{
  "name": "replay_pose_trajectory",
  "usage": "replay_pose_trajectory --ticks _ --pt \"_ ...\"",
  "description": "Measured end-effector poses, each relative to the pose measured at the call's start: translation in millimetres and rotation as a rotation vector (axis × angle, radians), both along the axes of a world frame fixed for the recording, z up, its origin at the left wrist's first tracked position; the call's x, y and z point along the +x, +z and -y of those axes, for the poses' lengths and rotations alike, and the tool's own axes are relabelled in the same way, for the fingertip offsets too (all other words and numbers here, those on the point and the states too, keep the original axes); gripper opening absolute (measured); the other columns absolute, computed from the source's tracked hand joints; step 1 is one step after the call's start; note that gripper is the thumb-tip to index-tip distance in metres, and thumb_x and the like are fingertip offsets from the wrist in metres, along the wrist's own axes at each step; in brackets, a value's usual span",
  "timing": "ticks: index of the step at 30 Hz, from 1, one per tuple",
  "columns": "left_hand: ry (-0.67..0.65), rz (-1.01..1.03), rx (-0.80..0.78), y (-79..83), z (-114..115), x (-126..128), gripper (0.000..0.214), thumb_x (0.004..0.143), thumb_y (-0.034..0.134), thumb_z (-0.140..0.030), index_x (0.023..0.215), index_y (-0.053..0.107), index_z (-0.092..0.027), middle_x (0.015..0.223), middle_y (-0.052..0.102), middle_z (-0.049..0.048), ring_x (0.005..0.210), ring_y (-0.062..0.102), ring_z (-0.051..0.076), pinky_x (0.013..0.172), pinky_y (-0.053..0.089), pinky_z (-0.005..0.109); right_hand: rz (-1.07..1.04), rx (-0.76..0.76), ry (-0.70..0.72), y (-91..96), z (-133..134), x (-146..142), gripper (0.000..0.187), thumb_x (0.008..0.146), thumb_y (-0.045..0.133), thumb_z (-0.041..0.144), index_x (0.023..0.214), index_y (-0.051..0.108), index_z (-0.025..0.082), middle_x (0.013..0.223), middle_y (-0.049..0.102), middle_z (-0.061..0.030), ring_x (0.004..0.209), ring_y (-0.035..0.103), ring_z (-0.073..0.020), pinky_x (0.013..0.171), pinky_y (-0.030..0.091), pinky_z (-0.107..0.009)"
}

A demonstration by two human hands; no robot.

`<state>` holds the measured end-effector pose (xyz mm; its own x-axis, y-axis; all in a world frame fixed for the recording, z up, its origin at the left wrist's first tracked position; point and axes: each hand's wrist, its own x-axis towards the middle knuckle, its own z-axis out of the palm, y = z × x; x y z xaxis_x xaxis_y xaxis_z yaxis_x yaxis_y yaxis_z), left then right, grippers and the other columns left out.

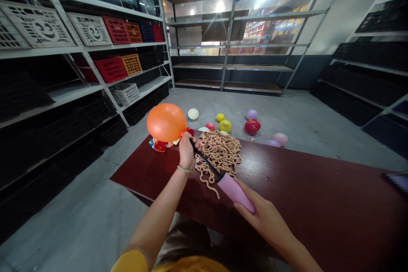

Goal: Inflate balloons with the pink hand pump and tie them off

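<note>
My left hand [187, 151] is closed around the neck of an inflated orange balloon [167, 122] and the black nozzle end of a hand balloon pump [236, 192]. The balloon stands up to the left of that hand. My right hand [264, 210] grips the pump's pink-purple barrel, and the black rod shows between the two hands. Behind the pump lies a heap of tan, squiggly rope-like pieces [219, 148] on the dark red table [287, 178]. Colourful crinkled items [158, 145] lie under the balloon, partly hidden by it.
Several balloons lie on the floor past the table, among them a red one [253, 126], a yellow one [225, 126] and a white one [193, 114]. Shelves with plastic crates [111, 70] line the left; a metal rack [228, 46] stands behind. A blurred-out object [398, 182] is at the table's right.
</note>
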<state>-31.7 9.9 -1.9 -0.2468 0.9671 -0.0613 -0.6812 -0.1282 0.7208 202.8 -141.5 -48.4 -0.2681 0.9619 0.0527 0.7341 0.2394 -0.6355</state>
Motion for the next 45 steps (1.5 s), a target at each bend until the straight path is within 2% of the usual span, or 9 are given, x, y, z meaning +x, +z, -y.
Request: replay_pose_trajectory --ticks 5,9,14,19,23,31,37,40,45 --pt "-0.046 -0.033 0.016 -6.6 11.0 18.9 0.027 0.089 0.056 -0.037 0.074 0.040 -0.021 0.059 0.042 -0.0061 0.042 0.039 0.006 0.040 0.033 0.018 -0.051 0.037 -0.017 6.1 -25.3 -31.8 0.060 0.094 0.054 0.043 0.150 0.043 0.027 0.147 0.055 -0.0068 0.130 0.057 -0.0299 0.104 0.051 -0.044" --pt "-0.081 -0.064 0.015 -8.6 15.3 24.5 0.029 0.091 0.056 -0.039 0.074 0.041 -0.020 0.059 0.043 -0.0054 0.042 0.040 0.007 0.040 0.034 0.018 -0.103 0.047 -0.019 9.0 -31.2 -43.9 0.060 0.094 0.054 0.042 0.151 0.041 0.029 0.147 0.055 -0.0057 0.128 0.059 -0.0286 0.103 0.051 -0.042" --pt "-0.072 -0.033 0.050 -4.9 7.1 12.5 0.026 0.092 0.054 -0.035 0.074 0.042 -0.020 0.058 0.043 -0.0054 0.042 0.040 0.006 0.040 0.033 0.017 -0.094 0.032 0.042 -0.4 -14.1 -20.8 0.063 0.095 0.054 0.044 0.153 0.038 0.027 0.151 0.049 -0.0058 0.136 0.051 -0.0268 0.111 0.044 -0.043" --pt "-0.038 -0.015 0.025 3.9 -4.4 -2.4 0.022 0.091 0.053 -0.030 0.075 0.042 -0.021 0.056 0.041 -0.0059 0.041 0.040 0.007 0.039 0.033 0.017 -0.042 0.009 0.025 -8.5 8.3 11.8 0.063 0.093 0.056 0.047 0.151 0.042 0.026 0.148 0.054 -0.0064 0.132 0.055 -0.0277 0.109 0.047 -0.042" --pt "-0.013 -0.009 -0.003 7.3 -7.8 -7.0 0.021 0.092 0.050 -0.030 0.075 0.040 -0.021 0.056 0.041 -0.0063 0.040 0.039 0.007 0.038 0.032 0.018 -0.025 0.001 0.013 -5.9 12.5 16.9 0.063 0.093 0.055 0.047 0.151 0.042 0.027 0.146 0.055 -0.0072 0.129 0.058 -0.0288 0.106 0.049 -0.044" --pt "0.012 -0.004 0.016 4.3 2.0 3.2 0.022 0.090 0.054 -0.032 0.075 0.041 -0.021 0.057 0.040 -0.0064 0.040 0.038 0.006 0.039 0.031 0.017 -0.072 0.000 -0.007 6.1 -19.0 -25.4 0.060 0.093 0.054 0.044 0.149 0.044 0.025 0.147 0.054 -0.0087 0.131 0.056 -0.0307 0.108 0.047 -0.047" --pt "-0.075 -0.034 0.036 -4.2 11.6 17.6 0.028 0.092 0.054 -0.038 0.074 0.041 -0.020 0.058 0.041 -0.0061 0.041 0.038 0.006 0.040 0.032 0.016 -0.140 0.020 -0.034 15.0 -33.2 -53.2 0.060 0.093 0.055 0.042 0.150 0.044 0.027 0.142 0.060 -0.0083 0.123 0.063 -0.0309 0.103 0.051 -0.047" --pt "-0.082 -0.033 0.047 -3.5 9.7 14.3 0.027 0.093 0.053 -0.036 0.075 0.042 -0.020 0.059 0.042 -0.0056 0.041 0.039 0.006 0.040 0.033 0.016 -0.145 0.011 -0.005 12.8 -24.6 -43.5 0.063 0.093 0.055 0.042 0.152 0.040 0.026 0.147 0.054 -0.0089 0.131 0.056 -0.0298 0.108 0.047 -0.046" --pt "-0.062 -0.030 0.055 3.1 1.7 -0.4 0.023 0.093 0.052 -0.032 0.075 0.042 -0.020 0.058 0.042 -0.0053 0.042 0.040 0.007 0.040 0.034 0.017 -0.088 -0.057 0.031 -3.8 3.0 -2.1 0.062 0.094 0.054 0.046 0.151 0.043 0.024 0.151 0.050 -0.0092 0.137 0.050 -0.0290 0.113 0.041 -0.046"
